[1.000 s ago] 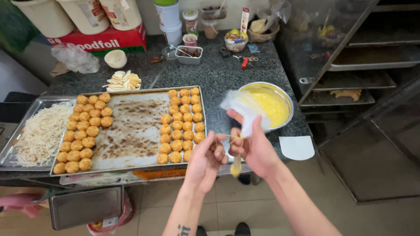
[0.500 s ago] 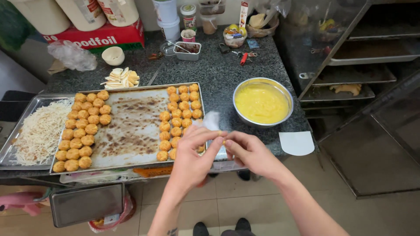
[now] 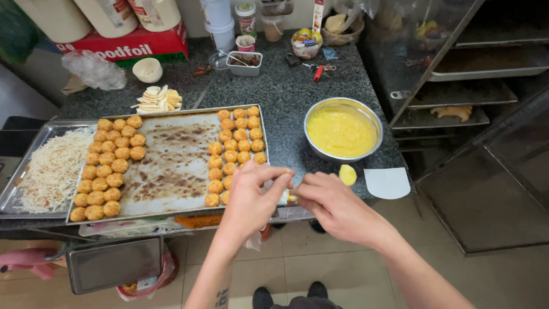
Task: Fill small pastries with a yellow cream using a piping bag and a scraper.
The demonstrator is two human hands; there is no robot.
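My left hand (image 3: 251, 197) is curled over the front right corner of a baking tray (image 3: 171, 166), with a small golden pastry ball (image 3: 286, 171) pinched at its fingertips. My right hand (image 3: 334, 203) meets it from the right and grips a clear piping bag (image 3: 347, 174) with yellow custard bulging above the knuckles. The bag's tip sits between the two hands. Rows of fried pastry balls (image 3: 234, 146) line the tray's right side, and more pastry balls (image 3: 108, 171) line its left. A steel bowl (image 3: 310, 121) of yellow custard stands just beyond my right hand.
A second tray (image 3: 17, 189) of pale shreds lies at the left. A white flat card (image 3: 388, 183) rests on the counter's front right corner. Jars, a small steel box (image 3: 245, 62), a red carton (image 3: 131, 43) and sliced pieces (image 3: 157, 100) crowd the back. A metal rack (image 3: 457, 109) stands right.
Both hands came down from holding the clear bag raised beside the bowl and now meet low at the tray's front right corner. The camera view has shifted slightly.
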